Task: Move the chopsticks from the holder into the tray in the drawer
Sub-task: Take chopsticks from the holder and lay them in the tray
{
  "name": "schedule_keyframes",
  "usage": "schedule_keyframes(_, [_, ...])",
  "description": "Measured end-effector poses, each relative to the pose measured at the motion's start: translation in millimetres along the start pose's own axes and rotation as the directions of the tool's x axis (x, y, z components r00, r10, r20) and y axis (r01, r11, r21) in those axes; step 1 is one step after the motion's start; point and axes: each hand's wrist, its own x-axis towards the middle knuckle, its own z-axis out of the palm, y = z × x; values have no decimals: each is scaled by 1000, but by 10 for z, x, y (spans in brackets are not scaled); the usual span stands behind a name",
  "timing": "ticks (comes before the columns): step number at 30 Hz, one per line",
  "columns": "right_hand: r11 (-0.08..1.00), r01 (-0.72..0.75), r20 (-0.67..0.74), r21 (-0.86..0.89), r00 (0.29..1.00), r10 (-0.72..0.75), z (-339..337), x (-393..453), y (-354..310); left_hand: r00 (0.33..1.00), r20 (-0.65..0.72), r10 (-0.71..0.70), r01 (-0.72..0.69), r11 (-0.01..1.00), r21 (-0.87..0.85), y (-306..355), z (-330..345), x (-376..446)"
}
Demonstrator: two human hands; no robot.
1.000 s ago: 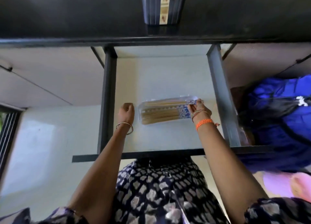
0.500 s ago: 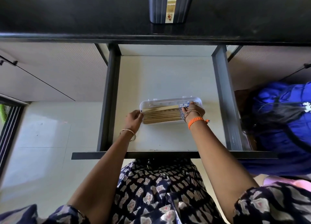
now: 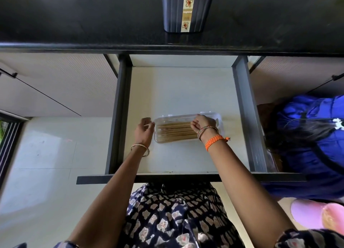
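A clear plastic tray [image 3: 219,124] lies in the open drawer [image 3: 178,91], filled with a row of wooden chopsticks [image 3: 175,131] lying side by side. My left hand [image 3: 144,129] curls against the tray's left end and holds it. My right hand [image 3: 203,124] hovers over the tray's right half, fingertips pinched down onto the chopsticks, hiding their patterned ends. On the black counter above stands the dark blue holder [image 3: 188,9] with a few chopstick ends showing at its top.
The drawer has dark grey side rails [image 3: 247,117] and a dark front edge [image 3: 186,178]. A blue bag [image 3: 312,136] sits on the floor to the right. A pink object [image 3: 316,214] lies at the lower right. Pale floor tiles spread to the left.
My right hand slid left from the tray's right end onto the chopsticks. My left hand came from the drawer floor to the tray's left end. The view tilted up, showing more of the holder.
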Motion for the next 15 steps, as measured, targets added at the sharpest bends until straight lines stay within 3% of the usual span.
schedule_keyframes(4, [965, 254, 229, -58, 945, -235, 157, -283, -610, 969, -135, 207, -215, 976, -44, 645, 27, 176])
schedule_keyframes(8, [739, 670, 290, -73, 723, -627, 405, -472, -1506, 820, -162, 549, -558, 830, -10, 1652, 11, 411])
schedule_keyframes(11, [606, 790, 197, -91, 611, -767, 642, -372, -2141, 651, -136, 746, -713, 664, 225, 2324, -51, 632])
schedule_keyframes(15, [549, 797, 41, -252, 576, -817, 950, 38, -2723, 581, 6, 814, -719, 510, 472, 2759, -107, 960])
